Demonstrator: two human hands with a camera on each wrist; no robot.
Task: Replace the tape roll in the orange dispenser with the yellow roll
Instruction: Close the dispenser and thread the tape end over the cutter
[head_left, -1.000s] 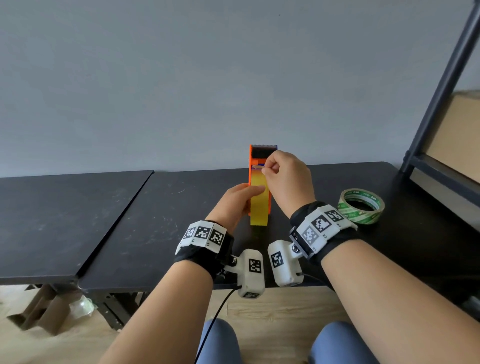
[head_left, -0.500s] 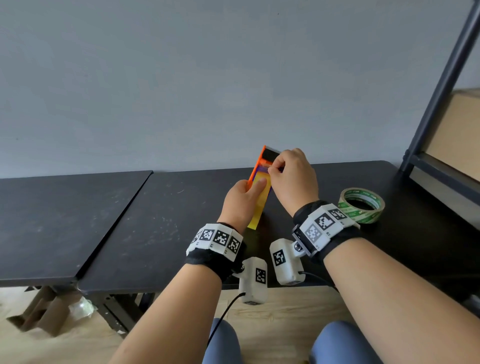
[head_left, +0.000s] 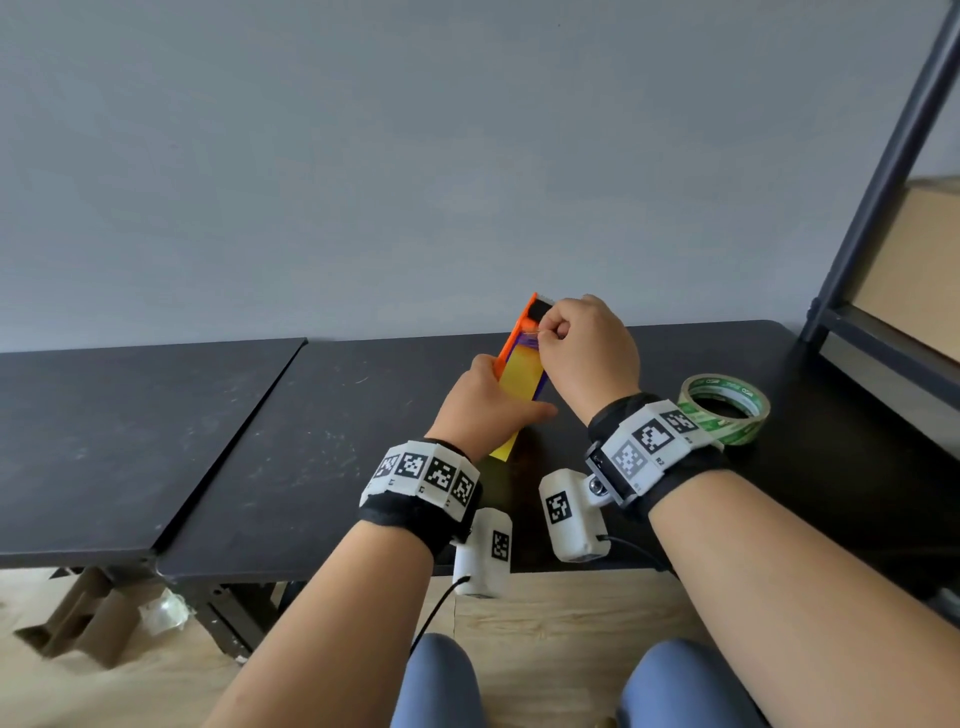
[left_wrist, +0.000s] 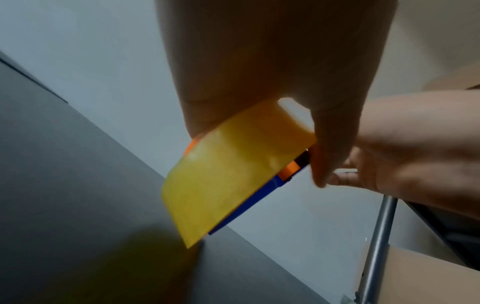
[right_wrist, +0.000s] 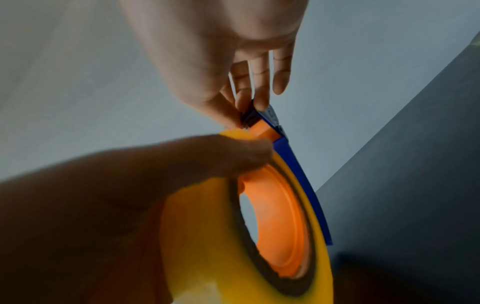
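Right hand (head_left: 587, 353): grip pressed together, thumb and fingertips (right_wrist: 259, 102) pinching at the black cutter end of the dispenser (head_left: 519, 332). Probably it has the tape's free end there, feeding it over the roller, but the strip itself is too thin and blurred to confirm.

Left hand (head_left: 488, 402): grip wrapped round the yellow roll (head_left: 522, 379) and the dispenser body, thumb across the roll's face. It looks like it's clamping roll and frame together so the roll can't spin or slip off the hub while the other hand pulls.

The roll is already seated on the orange hub (right_wrist: 275, 216), with the blue side plate (right_wrist: 303, 185) behind it. The dispenser is tilted, cutter end leaning up and left, lower edge of the roll at or just above the surface (head_left: 311, 441); contact isn't clear. My guess is the tilt is to open the cutter end to the right hand.

Green-printed roll (head_left: 727, 410) lies flat on the surface, right of the right wrist, apart from the dispenser. Likely the old roll, parked out of the way.

So the swap looks done and threading is in hand. Risk: tape folding or sticking to itself at the cutter.
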